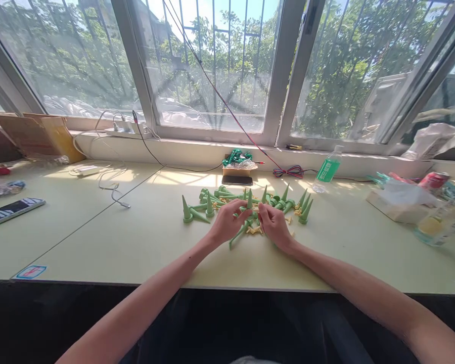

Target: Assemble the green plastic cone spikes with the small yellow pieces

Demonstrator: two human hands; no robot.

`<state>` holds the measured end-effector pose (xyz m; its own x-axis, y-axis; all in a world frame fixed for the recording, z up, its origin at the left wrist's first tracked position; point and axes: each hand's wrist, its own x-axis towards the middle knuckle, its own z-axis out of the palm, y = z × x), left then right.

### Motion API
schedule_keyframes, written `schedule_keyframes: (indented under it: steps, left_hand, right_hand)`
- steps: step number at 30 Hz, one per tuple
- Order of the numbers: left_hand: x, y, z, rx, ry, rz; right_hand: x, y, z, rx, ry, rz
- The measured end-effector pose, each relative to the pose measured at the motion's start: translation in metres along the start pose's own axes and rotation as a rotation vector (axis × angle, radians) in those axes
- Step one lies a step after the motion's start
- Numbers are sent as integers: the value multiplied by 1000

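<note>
My left hand [230, 220] is closed on a green plastic spike [249, 198], which points upward between the thumb and fingers. Close beside it, my right hand [275, 222] is pinched shut; whatever its fingertips hold is hidden. Around both hands lies a pile of similar green spikes [280, 203], some standing on their wide ends and others on their sides. Small pale-yellow plastic pieces [254, 230] are scattered among them. To the left, one upright spike [186, 210] stands by a lying spike [199, 215]. Several spikes [306, 211] stand together at the right.
Behind the pile are a small box [236, 172] of green items and a dark phone [237, 180]. A green-labelled bottle [328, 171] and coiled wires [288, 172] sit near the windowsill. A tissue box [389, 206] is at right; another phone [13, 212] lies far left.
</note>
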<state>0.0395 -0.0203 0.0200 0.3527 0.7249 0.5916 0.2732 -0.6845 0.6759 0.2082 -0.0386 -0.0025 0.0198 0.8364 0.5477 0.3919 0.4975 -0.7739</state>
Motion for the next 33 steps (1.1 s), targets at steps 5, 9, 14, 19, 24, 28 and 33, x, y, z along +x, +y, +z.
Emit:
schedule_keyframes:
  steps: [5,9,14,19,24,28,33]
  left_hand:
    - [1,1,-2,-188,-57,-188]
    - [0,1,-3,-282,-90,-233]
    - [-1,-2,-2,-166,-52,-118]
    - [-2,-3,-2,19,39,106]
    - [-2,0,-2,30,47,123]
    - [-1,3,0,-70,51,-2]
    - [1,3,-2,-257,-34,-235]
  right_hand:
    - [-1,-4,-3,-84,-43,-35]
    - [-2,-4,-3,-69,-99,-42]
    - [-2,1,-4,-30,-109,-31]
    - [-2,5,-2,48,-102,2]
    - [-3,5,0,94,-83,25]
    - [-2,3,0,105,-23,33]
    - [-2,2,-2,109,4,13]
